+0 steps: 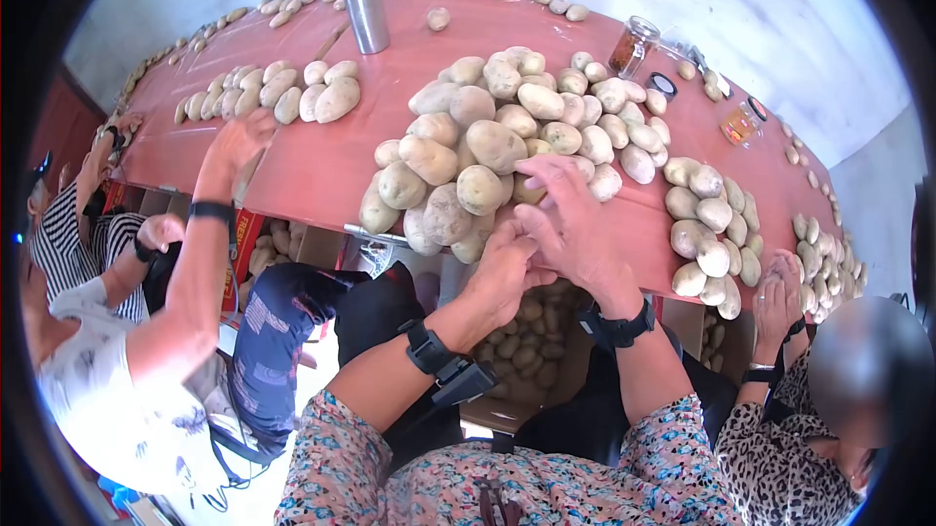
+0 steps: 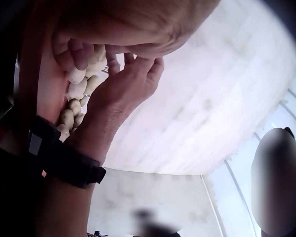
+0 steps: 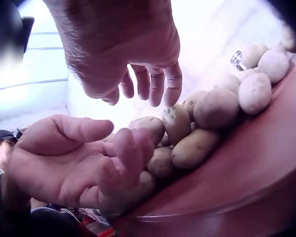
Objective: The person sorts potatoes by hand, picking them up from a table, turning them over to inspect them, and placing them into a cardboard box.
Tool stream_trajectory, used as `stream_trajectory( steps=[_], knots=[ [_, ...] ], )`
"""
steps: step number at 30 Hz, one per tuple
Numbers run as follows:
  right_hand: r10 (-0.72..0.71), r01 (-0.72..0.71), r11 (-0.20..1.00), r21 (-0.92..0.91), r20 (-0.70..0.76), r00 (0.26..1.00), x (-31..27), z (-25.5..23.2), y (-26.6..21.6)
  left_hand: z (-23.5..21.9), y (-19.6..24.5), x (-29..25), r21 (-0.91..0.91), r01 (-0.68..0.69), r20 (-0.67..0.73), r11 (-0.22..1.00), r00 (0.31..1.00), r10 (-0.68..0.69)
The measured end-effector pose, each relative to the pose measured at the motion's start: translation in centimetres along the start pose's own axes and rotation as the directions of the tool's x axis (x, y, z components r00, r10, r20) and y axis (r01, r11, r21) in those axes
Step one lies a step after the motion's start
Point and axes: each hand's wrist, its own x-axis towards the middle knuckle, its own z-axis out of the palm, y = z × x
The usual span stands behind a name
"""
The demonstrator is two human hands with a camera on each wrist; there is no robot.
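In the head view both hands are close together at the front of a big heap of potatoes [image 1: 495,146]. My left hand [image 1: 502,272] is turned palm up with its fingers loosely bent; the palm [image 3: 64,168] shows bare in the right wrist view. My right hand [image 1: 580,233] hovers just over it, fingers apart and reaching toward the heap's front potatoes. From the right wrist view, the right hand [image 3: 123,49] has slack fingers with nothing between them, and a potato with pale sprouts [image 3: 176,123] lies just beyond its fingertips.
Under the red table [image 1: 312,160] stands a box of potatoes [image 1: 526,341]. A steel bottle [image 1: 364,4] and a glass jar [image 1: 634,46] stand toward the back. More potatoes [image 1: 717,229] lie right of the heap. People sit on both sides, with another person's hand [image 1: 244,136] at the left.
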Motion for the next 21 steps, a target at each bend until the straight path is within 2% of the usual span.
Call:
stream_trajectory(
  steps=[1,3,4,5,7,8,10,14,16,19,20,21],
  knots=[
    [-0.006,0.006,1.0,0.001,0.007,1.0,0.1,0.5,-0.3,0.0,0.1,-0.2,-0.006,-0.006,-0.004,1.0,1.0,0.006],
    [-0.053,0.064,0.994,-0.09,0.115,0.992,0.5,1.4,-1.0,0.1,0.1,-0.6,-0.177,0.041,0.055,0.983,0.998,-0.032],
    [-0.062,0.088,0.985,-0.147,0.176,0.982,0.7,1.8,-0.9,0.1,0.0,-0.5,-0.176,0.038,0.059,0.984,0.998,-0.028],
    [-0.062,0.088,0.984,-0.152,0.172,0.983,0.9,2.0,-1.0,0.0,-0.1,-0.4,-0.214,0.03,0.058,0.976,0.998,-0.018],
    [0.026,0.054,0.958,-0.28,0.274,0.962,1.0,2.3,-1.1,-0.1,-0.4,-0.1,-0.245,0.028,0.068,0.969,0.998,-0.011],
    [0.029,0.05,0.956,-0.288,0.264,0.964,1.0,2.3,-0.8,-0.2,-0.5,0.0,-0.237,0.024,0.034,0.971,0.999,-0.016],
    [-0.047,0.102,0.974,-0.203,0.26,0.964,0.9,2.5,0.2,-0.2,-0.7,0.2,-0.222,0.023,0.008,0.975,1.0,-0.022],
    [-0.051,0.073,0.991,-0.114,0.189,0.981,-0.3,2.7,1.3,-0.3,-1.5,0.7,-0.212,0.041,-0.03,0.976,0.998,-0.048],
    [0.11,-0.122,0.972,0.202,0.069,0.991,-0.9,2.7,1.5,-0.4,-1.5,0.9,-0.217,0.043,-0.036,0.975,0.998,-0.052],
    [0.184,-0.18,0.941,0.286,0.01,0.983,-1.5,2.6,2.7,-0.1,-1.4,1.1,-0.263,0.024,-0.065,0.965,0.997,-0.043],
    [0.354,-0.337,0.823,0.458,0.052,0.934,-1.8,2.6,3.2,0.3,-1.4,1.0,-0.271,0.009,-0.074,0.963,0.997,-0.031],
    [0.353,-0.337,0.823,0.457,0.054,0.934,-1.9,2.0,3.1,0.5,-1.4,0.9,-0.278,-0.005,-0.084,0.96,0.996,-0.019]
  ],
)
